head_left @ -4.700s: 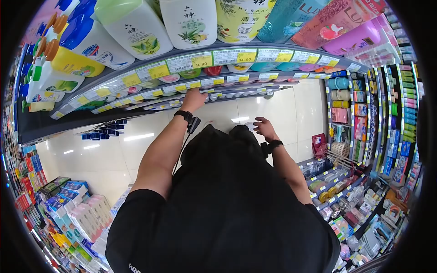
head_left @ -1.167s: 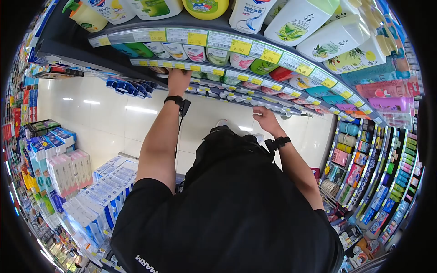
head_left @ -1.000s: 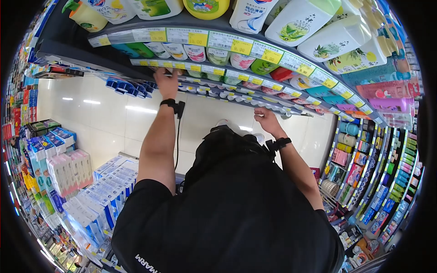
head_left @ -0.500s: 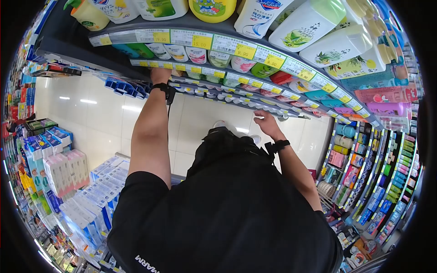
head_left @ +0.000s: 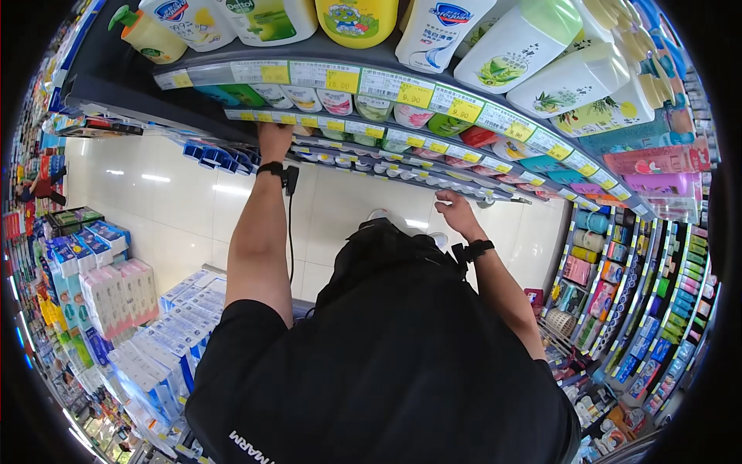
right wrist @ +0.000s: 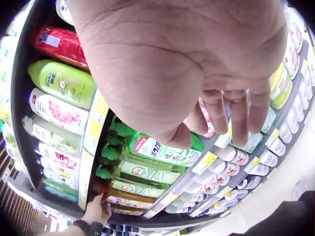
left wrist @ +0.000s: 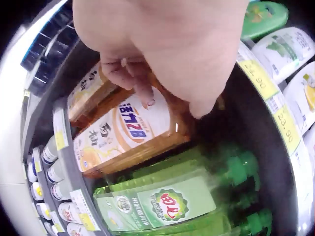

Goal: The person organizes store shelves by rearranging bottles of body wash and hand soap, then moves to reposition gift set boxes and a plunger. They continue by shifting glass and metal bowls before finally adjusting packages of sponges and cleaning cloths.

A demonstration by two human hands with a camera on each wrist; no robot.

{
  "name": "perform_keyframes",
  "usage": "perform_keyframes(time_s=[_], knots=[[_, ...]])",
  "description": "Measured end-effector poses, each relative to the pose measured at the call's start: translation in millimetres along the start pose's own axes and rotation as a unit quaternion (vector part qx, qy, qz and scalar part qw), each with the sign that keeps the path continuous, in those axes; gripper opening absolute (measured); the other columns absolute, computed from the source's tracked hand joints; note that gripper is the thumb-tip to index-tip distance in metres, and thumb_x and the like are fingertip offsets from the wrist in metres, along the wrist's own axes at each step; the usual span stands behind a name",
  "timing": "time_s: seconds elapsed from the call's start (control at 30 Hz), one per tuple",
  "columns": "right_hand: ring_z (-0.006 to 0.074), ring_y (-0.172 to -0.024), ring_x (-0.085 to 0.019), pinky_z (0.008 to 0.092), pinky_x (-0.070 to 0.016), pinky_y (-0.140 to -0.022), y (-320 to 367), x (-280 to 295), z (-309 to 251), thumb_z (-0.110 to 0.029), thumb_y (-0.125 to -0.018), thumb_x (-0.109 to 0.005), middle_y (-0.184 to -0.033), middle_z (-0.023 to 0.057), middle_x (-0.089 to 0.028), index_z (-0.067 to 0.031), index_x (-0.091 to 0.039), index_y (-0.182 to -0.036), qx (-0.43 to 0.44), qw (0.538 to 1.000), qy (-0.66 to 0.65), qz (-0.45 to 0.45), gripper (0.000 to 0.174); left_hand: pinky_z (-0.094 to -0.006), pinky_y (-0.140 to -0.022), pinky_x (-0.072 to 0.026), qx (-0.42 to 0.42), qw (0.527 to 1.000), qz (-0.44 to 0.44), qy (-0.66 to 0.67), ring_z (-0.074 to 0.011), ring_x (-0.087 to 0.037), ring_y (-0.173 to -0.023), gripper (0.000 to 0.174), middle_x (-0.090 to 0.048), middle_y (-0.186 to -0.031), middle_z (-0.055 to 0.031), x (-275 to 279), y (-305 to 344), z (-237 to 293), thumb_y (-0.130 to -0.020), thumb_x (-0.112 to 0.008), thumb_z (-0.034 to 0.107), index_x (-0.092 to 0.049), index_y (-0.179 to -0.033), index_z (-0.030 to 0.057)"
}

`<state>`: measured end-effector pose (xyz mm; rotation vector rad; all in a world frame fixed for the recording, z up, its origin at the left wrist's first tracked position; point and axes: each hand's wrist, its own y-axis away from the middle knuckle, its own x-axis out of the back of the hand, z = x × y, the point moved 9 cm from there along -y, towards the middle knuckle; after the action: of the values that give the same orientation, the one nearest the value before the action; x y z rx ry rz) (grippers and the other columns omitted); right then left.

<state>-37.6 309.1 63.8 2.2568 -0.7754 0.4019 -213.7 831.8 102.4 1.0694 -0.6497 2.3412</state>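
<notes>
My left hand (head_left: 274,141) reaches under the upper shelf at the left end of the rack. In the left wrist view, its fingers and thumb curl over the top of an amber dish soap bottle (left wrist: 130,130) with a white and orange label. The bottle's neck is hidden under the palm. Another amber bottle (left wrist: 87,93) stands on one side, and green bottles (left wrist: 157,201) with green caps on the other. My right hand (head_left: 460,215) hangs in front of the lower shelves, fingers relaxed and holding nothing; its palm fills the top of the right wrist view.
A price-tagged shelf edge (head_left: 348,80) runs just above the left hand, with body wash bottles (head_left: 433,35) over it. Lower shelves hold rows of white bottles (right wrist: 229,167). Tissue packs (head_left: 120,294) are stacked behind on the left, beside the tiled floor (head_left: 332,209).
The left hand has moved left along the rack to the amber bottles, shifting sideways and reaching in under the shelf edge. The right hand stays nearly still lately; the head view has turned left.
</notes>
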Motion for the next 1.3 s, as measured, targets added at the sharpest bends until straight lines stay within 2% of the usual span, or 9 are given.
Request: perform_keyframes(time_s=[0.13, 0.2, 0.27, 0.4, 0.83, 1.03, 1.1, 1.2, 1.3], knots=[[0.0307, -0.114, -0.070, 0.0376, -0.0531, -0.099, 2.8, 1.6, 7.5, -0.024, -0.090, -0.070, -0.125, 0.0179, -0.071, -0.0039, -0.067, -0.128, -0.022, 1.000, -0.020, 0.002, 0.043, -0.0528, -0.102, -0.0419, 0.145, 0.980, 0.122, 0.066, -0.0431, -0.053, -0.121, 0.039, -0.064, -0.126, -0.0218, 20.3, 11.8, -61.9, -0.085, -0.078, 0.022, -0.066, -0.118, 0.0045], [0.0309, -0.114, -0.070, 0.0375, -0.0533, -0.099, 5.8, 0.4, 12.0, -0.024, -0.090, -0.070, -0.125, 0.0178, -0.071, -0.0040, -0.067, -0.127, -0.034, 0.999, -0.029, -0.001, 0.042, -0.0523, -0.102, -0.0419, 0.109, 0.981, 0.152, 0.052, -0.0430, -0.053, -0.120, 0.038, -0.065, -0.123, -0.0201, 22.4, -7.2, -71.7, -0.086, -0.077, 0.027, -0.066, -0.116, 0.0066], [0.0313, -0.114, -0.070, 0.0372, -0.0535, -0.099, 7.9, 0.3, 12.9, -0.023, -0.090, -0.071, -0.124, 0.0177, -0.072, -0.0032, -0.068, -0.126, -0.037, 0.999, -0.019, 0.000, 0.041, -0.0526, -0.103, -0.0404, -0.036, 0.983, 0.064, -0.170, -0.0423, -0.052, -0.124, 0.041, -0.062, -0.131, -0.0204, 11.1, -37.6, -53.5, -0.088, -0.072, 0.031, -0.065, -0.121, 0.0073], [0.0314, -0.114, -0.070, 0.0370, -0.0536, -0.099, 10.9, 4.7, 8.1, -0.022, -0.090, -0.070, -0.123, 0.0179, -0.072, -0.0023, -0.068, -0.126, -0.029, 0.999, -0.013, 0.008, 0.040, -0.0484, -0.113, -0.0359, 0.098, 0.990, -0.025, -0.093, -0.0381, -0.049, -0.135, 0.053, -0.061, -0.140, -0.0182, -27.7, -54.4, -111.9, -0.092, -0.063, 0.040, -0.061, -0.136, 0.0097], [0.0320, -0.112, -0.070, 0.0382, -0.0544, -0.096, 24.6, 9.8, 41.0, -0.023, -0.090, -0.070, -0.121, 0.0189, -0.073, -0.0012, -0.067, -0.125, -0.065, 0.996, -0.050, 0.023, 0.041, -0.0450, -0.112, -0.0417, 0.166, 0.978, -0.095, -0.083, -0.0422, -0.051, -0.133, 0.063, -0.057, -0.145, -0.0195, -33.5, -49.9, -133.5, -0.090, -0.065, 0.048, -0.056, -0.142, 0.0125], [0.0322, -0.113, -0.069, 0.0386, -0.0534, -0.098, 17.9, 9.6, 28.1, -0.024, -0.091, -0.070, -0.121, 0.0176, -0.073, -0.0031, -0.068, -0.125, -0.039, 0.999, -0.013, 0.023, 0.041, -0.0456, -0.112, -0.0425, 0.145, 0.977, -0.085, -0.130, -0.0399, -0.049, -0.136, 0.064, -0.055, -0.148, -0.0199, -38.4, -48.5, -127.4, -0.089, -0.068, 0.045, -0.056, -0.144, 0.0144], [0.0322, -0.114, -0.069, 0.0385, -0.0532, -0.099, 16.6, 11.4, 26.0, -0.025, -0.091, -0.070, -0.122, 0.0171, -0.073, -0.0037, -0.068, -0.126, -0.032, 0.999, 0.000, 0.022, 0.041, -0.0458, -0.114, -0.0402, -0.006, 0.968, -0.025, -0.249, -0.0389, -0.044, -0.140, 0.063, -0.053, -0.149, -0.0194, -39.6, -45.5, -96.7, -0.089, -0.069, 0.041, -0.055, -0.143, 0.0135], [0.0315, -0.113, -0.070, 0.0380, -0.0531, -0.099, 11.9, 14.0, 29.0, -0.025, -0.091, -0.070, -0.123, 0.0166, -0.072, -0.0036, -0.067, -0.126, -0.023, 0.999, 0.002, 0.029, 0.041, -0.0501, -0.108, -0.0422, -0.095, 0.979, 0.114, -0.137, -0.0463, -0.049, -0.130, 0.061, -0.056, -0.142, -0.0253, 1.6, -7.4, -21.6, -0.087, -0.073, 0.030, -0.055, -0.138, 0.0019], [0.0307, -0.111, -0.070, 0.0379, -0.0529, -0.099, 15.6, 19.2, 20.9, -0.025, -0.090, -0.070, -0.125, 0.0164, -0.072, -0.0032, -0.067, -0.126, -0.035, 0.999, -0.008, 0.024, 0.042, -0.0528, -0.115, -0.0353, 0.109, 0.981, 0.143, 0.078, -0.0509, -0.041, -0.134, 0.076, -0.045, -0.142, -0.0380, 3.4, 42.3, -8.8, -0.085, -0.074, 0.018, -0.038, -0.145, -0.0093]])
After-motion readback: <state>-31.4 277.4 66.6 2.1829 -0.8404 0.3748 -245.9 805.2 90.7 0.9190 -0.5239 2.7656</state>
